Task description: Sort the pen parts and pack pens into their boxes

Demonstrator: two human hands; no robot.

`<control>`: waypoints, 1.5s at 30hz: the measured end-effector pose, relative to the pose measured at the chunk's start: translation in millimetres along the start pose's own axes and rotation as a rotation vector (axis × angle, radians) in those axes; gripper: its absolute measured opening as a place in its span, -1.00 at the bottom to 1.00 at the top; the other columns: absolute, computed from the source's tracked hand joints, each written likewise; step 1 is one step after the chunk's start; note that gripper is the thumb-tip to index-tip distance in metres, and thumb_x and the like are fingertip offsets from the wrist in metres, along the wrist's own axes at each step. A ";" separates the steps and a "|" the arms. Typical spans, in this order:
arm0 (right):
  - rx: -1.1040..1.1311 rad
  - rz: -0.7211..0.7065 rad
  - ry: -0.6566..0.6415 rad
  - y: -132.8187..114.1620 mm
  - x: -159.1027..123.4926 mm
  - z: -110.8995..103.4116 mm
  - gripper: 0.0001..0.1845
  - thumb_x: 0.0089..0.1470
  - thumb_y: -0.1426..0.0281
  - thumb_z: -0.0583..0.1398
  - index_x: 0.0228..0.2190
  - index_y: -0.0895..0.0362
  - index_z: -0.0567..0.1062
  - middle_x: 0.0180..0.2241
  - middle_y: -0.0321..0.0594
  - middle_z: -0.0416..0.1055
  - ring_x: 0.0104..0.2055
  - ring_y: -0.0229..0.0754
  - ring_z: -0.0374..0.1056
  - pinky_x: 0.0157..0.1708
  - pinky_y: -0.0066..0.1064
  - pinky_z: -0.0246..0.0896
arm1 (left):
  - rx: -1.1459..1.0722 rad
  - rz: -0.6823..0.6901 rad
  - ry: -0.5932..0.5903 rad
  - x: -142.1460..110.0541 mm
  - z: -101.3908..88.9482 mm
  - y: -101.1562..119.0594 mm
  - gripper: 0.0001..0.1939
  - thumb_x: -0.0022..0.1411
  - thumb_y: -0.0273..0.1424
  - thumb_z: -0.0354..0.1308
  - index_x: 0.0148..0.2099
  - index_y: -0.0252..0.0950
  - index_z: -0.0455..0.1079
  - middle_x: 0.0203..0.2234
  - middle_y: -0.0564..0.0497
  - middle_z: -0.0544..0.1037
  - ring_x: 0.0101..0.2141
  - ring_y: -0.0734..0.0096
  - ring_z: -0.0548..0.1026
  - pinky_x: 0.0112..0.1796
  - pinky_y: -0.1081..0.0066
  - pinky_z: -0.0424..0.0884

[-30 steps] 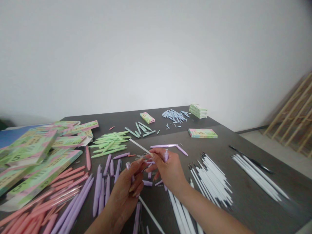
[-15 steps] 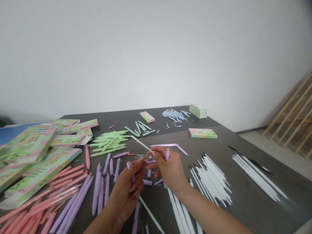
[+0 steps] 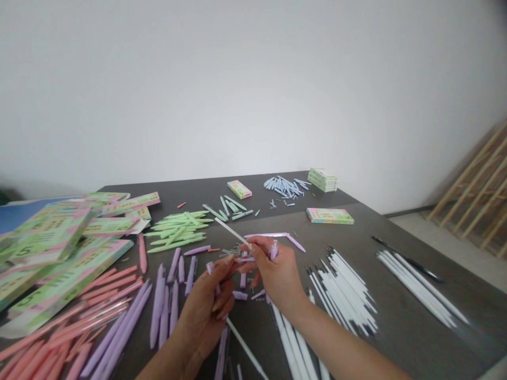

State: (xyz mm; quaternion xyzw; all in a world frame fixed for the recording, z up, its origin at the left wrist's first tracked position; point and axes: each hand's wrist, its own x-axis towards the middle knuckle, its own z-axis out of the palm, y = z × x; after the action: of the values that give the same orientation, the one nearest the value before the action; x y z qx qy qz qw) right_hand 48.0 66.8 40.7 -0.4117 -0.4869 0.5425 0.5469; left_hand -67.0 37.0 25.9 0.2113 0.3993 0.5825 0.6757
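Observation:
My left hand (image 3: 212, 301) is closed around a small lilac pen part (image 3: 208, 267), its fingertips pinched at the top. My right hand (image 3: 275, 274) pinches a thin white refill (image 3: 231, 230) that slants up and to the left, and a lilac pen piece (image 3: 273, 248) sticks up between its fingers. The two hands meet fingertip to fingertip above the dark table (image 3: 404, 322). Small loose lilac and grey parts (image 3: 240, 295) lie on the table under them.
Lilac barrels (image 3: 160, 306) and pink barrels (image 3: 59, 343) lie at the left front, with green-and-pink boxes (image 3: 51, 248) behind them. Green barrels (image 3: 178, 229) sit mid-table and blue parts (image 3: 285, 187) far back. White refills (image 3: 344, 290) spread at the right, and a wooden rack (image 3: 475, 195) stands beyond.
Both hands have risen slightly and the white refill tip has moved a little up and right. Everything lying on the table is unchanged.

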 end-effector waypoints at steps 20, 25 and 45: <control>-0.120 -0.043 -0.056 11.3 -4.0 3.0 -0.79 0.03 0.28 0.11 -0.36 0.13 0.46 -0.40 -0.26 0.49 -0.70 -0.36 0.29 -0.77 -0.58 0.11 | -0.003 -0.054 -0.099 -2.2 2.5 -12.5 -0.84 0.08 -0.35 0.13 -0.38 -0.37 0.38 -0.69 0.20 0.28 -0.82 0.85 -0.10 -0.82 0.71 -0.08; 0.001 0.075 -0.059 1.2 -5.1 6.6 -0.73 -0.07 0.24 0.17 -0.37 0.18 0.42 -0.42 -0.23 0.49 -0.74 -0.37 0.29 -0.87 -0.63 -0.03 | -0.057 -0.049 -0.047 2.4 -3.7 -11.8 -0.87 0.10 -0.39 0.12 -0.38 -0.39 0.38 -0.66 0.17 0.32 -0.83 0.86 -0.06 -0.84 0.71 -0.04; -0.440 -0.013 -0.164 -16.6 4.3 -30.2 -0.78 -0.01 0.34 0.14 -0.34 0.17 0.52 -0.54 -0.21 0.46 -0.43 -0.14 0.43 -0.66 -0.52 0.19 | -0.203 0.131 0.040 21.3 -31.0 36.1 -0.87 0.17 -0.52 0.03 -0.42 -0.41 0.32 -0.53 0.00 0.53 -0.86 0.84 0.00 -0.88 0.70 -0.01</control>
State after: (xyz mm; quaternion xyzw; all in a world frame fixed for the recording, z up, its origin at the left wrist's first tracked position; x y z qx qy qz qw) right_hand 80.5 72.2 51.7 -0.4723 -0.6391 0.4513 0.4060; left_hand -113.6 60.3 28.4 0.1559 0.3370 0.6670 0.6460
